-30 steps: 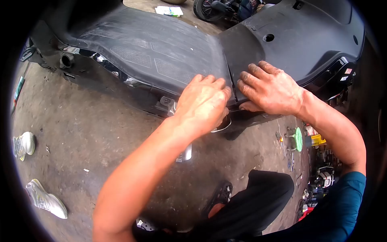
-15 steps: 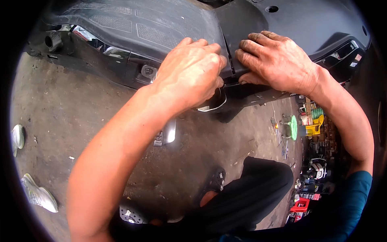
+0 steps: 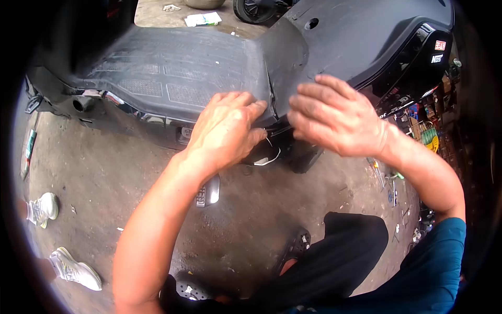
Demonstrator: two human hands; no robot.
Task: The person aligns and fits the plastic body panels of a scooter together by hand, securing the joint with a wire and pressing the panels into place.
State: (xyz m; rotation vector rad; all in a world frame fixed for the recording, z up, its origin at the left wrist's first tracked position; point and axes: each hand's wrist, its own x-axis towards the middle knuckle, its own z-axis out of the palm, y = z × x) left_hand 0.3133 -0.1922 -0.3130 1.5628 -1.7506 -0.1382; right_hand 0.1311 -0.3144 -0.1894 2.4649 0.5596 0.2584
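My left hand (image 3: 227, 125) rests on the near edge of the textured black footboard (image 3: 178, 63) of a scooter, its fingers bent over the edge with thumb and index apart. To its right, my right hand (image 3: 337, 115) is a little blurred, fingers extended beside the smooth black body panel (image 3: 355, 36); whether it touches the panel is unclear. Between the hands runs a narrow gap (image 3: 272, 91) where footboard and panel meet. Below that seam, a white-edged opening (image 3: 267, 158) shows under the footboard.
A co-worker's white shoes (image 3: 78, 269) stand at the lower left, near a teal tube (image 3: 30, 146) on the floor. A silver metal part (image 3: 210, 191) lies below my left hand. Tools (image 3: 376, 170) are scattered at the right. A wheel (image 3: 254, 9) stands beyond the scooter.
My right hand has lifted somewhat from the panel beside the seam, and its fingers have straightened. My left hand remains at the footboard edge, its thumb and index more spread. The view has shifted.
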